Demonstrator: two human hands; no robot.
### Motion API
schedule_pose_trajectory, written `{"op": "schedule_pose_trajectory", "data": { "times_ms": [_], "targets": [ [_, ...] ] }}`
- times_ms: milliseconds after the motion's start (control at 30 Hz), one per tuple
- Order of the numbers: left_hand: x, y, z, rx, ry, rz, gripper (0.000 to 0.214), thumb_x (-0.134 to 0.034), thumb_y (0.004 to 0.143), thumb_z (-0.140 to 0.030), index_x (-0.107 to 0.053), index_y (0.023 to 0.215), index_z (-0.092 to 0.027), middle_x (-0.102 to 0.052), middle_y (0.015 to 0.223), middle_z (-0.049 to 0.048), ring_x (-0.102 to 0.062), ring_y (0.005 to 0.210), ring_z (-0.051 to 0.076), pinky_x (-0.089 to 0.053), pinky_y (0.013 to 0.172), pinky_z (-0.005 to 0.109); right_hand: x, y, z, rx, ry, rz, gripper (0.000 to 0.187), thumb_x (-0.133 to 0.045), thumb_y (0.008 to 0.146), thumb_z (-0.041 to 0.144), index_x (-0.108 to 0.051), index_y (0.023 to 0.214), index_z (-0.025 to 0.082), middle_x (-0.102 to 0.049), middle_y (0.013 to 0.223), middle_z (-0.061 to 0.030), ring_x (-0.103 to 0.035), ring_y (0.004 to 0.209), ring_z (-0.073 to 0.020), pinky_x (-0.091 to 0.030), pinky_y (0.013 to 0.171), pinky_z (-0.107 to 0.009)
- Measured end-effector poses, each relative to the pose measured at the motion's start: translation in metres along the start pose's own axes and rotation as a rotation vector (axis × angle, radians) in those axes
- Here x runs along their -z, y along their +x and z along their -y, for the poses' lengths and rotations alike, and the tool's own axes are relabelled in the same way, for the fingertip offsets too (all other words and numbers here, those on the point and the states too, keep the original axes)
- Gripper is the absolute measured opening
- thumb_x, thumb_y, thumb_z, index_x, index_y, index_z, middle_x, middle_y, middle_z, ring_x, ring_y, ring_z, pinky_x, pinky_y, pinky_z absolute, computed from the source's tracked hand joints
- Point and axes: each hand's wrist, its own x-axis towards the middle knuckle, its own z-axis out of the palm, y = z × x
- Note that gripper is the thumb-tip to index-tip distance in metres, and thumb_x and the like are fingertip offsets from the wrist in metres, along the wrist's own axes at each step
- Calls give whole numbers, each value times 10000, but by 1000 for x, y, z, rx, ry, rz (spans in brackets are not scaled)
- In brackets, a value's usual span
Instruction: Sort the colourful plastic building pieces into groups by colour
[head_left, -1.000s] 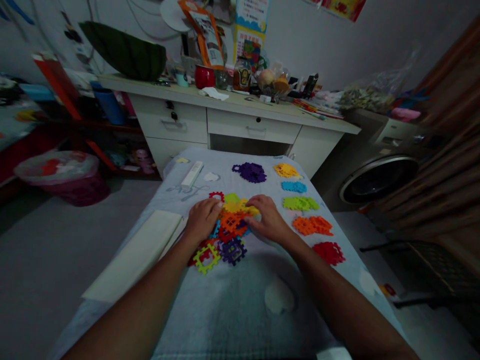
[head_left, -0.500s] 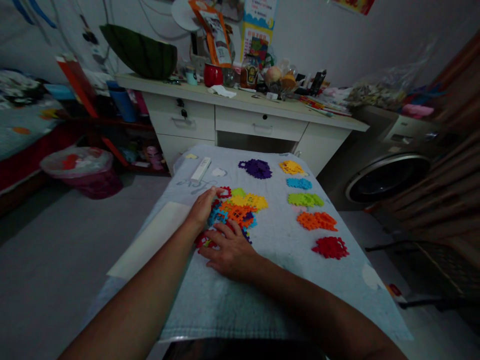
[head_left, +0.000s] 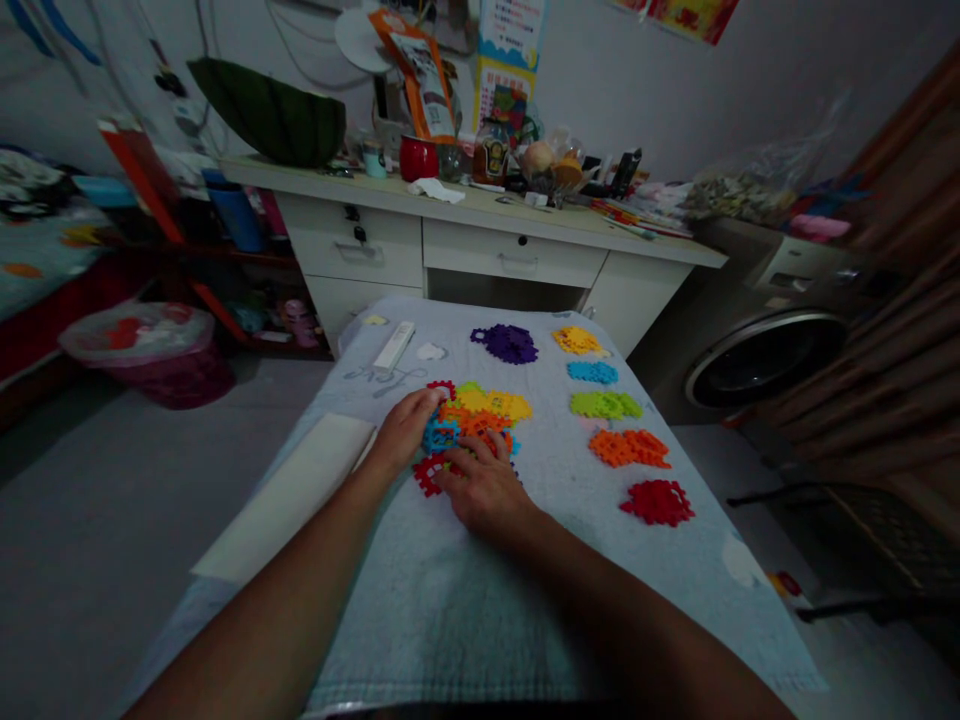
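Note:
A mixed pile of plastic interlocking pieces (head_left: 491,402) in yellow, orange, blue, red and green lies on the cloth-covered table (head_left: 420,620). My left hand (head_left: 405,430) rests against the pile's left side, fingers stretched out beside a red piece (head_left: 441,387). Over the near side of the pile my right hand (head_left: 487,490) lies palm down, its fingers spread across red and orange pieces. Sorted heaps stand apart: purple pieces (head_left: 510,343) behind, then yellow (head_left: 576,340), blue (head_left: 592,372), green (head_left: 606,404), orange (head_left: 628,448) and red (head_left: 658,502) down the right.
A white oblong box (head_left: 394,346) sits at the back left of the table, and a pale flat sheet (head_left: 289,505) along the left edge. Beyond stands a white desk (head_left: 360,240) with jars and clutter. A washing machine (head_left: 765,330) is at right, a pink bin (head_left: 150,355) at left.
My right hand has shifted slightly right and forward over the pile, baring red pieces at its near left. My left hand stays by the pile's left side. The view has shifted a little.

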Motion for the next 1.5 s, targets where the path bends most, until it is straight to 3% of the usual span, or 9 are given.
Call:
{"op": "schedule_pose_trajectory", "data": {
  "times_ms": [133, 267, 467, 600, 733, 967, 1200, 1367, 1500],
  "targets": [
    [-3, 1, 8, -183, 276, 49, 398, -457, 889, -495, -673, 1040, -197, -694, 1114, 77, -621, 1064, 241, -457, 991, 406, 13, -3, -5, -24, 69, 16, 221, -585, 904, 280, -681, 1102, 276, -637, 1233, -71, -452, 1239, -284, -140, 1126, -620],
    [-4, 1, 10, -253, 413, 54, 387, -433, 905, -477, -655, 1078, -212, -686, 1136, 72, -605, 1100, 244, -438, 1016, 418, 30, -4, -17, 16, 235, -61, 295, -605, 893, 407, -665, 1135, 249, -620, 1249, -78, -500, 1193, -246, -244, 1114, -511],
    [-5, 0, 9, -286, 537, 32, 423, -403, 919, -492, -646, 1107, -202, -663, 1182, 96, -560, 1164, 272, -398, 1047, 459, 37, -6, -78, -340, 231, -322, 269, -483, 904, 186, -668, 1100, 189, -662, 1169, -112, -538, 1139, -242, -364, 1032, -446],
    [-6, 1, 12, -300, 565, 28, 435, -385, 930, -493, -644, 1102, -189, -649, 1195, 106, -544, 1177, 271, -391, 1055, 459, 22, -12, -112, -466, 180, -248, 545, -452, 773, 50, -573, 1297, 141, -587, 1342, -132, -458, 1262, -278, -331, 1080, -489],
    [-6, 1, 13, -300, 583, 39, 418, -378, 938, -483, -636, 1107, -200, -643, 1210, 94, -539, 1190, 261, -386, 1064, 450, 6, -15, -119, -475, 170, -150, 662, -446, 747, 42, -495, 1397, 153, -475, 1480, -110, -354, 1362, -303, -268, 1119, -527],
    [-6, -2, 8, -270, 614, 75, 402, -362, 949, -470, -613, 1140, -220, -653, 1217, 79, -551, 1185, 259, -386, 1050, 462, 1, -15, -124, -497, 203, -109, 469, -498, 821, 108, -602, 1269, 202, -581, 1377, -86, -443, 1290, -274, -298, 1097, -490],
    [-6, -1, 6, -280, 632, 82, 418, -356, 952, -482, -612, 1148, -217, -656, 1213, 80, -558, 1173, 263, -398, 1032, 463, 4, -18, -130, -485, 264, -253, 277, -475, 868, 136, -682, 1048, 180, -682, 1136, -107, -568, 1098, -236, -396, 1018, -410],
    [-6, -2, 6, -281, 642, 82, 417, -347, 959, -485, -606, 1148, -219, -653, 1223, 78, -556, 1172, 263, -398, 1026, 467, 20, -19, -139, -516, 264, -368, 235, -463, 886, 199, -681, 967, 168, -644, 996, -120, -582, 964, -230, -456, 907, -378],
    [-6, -1, 9, -277, 635, 80, 407, -355, 961, -481, -602, 1151, -219, -648, 1232, 75, -547, 1187, 262, -394, 1030, 467, 40, -9, -164, -629, 328, -441, 246, -504, 837, 248, -645, 1025, 173, -629, 863, -65, -581, 784, -194, -475, 778, -342]
  ]
}}
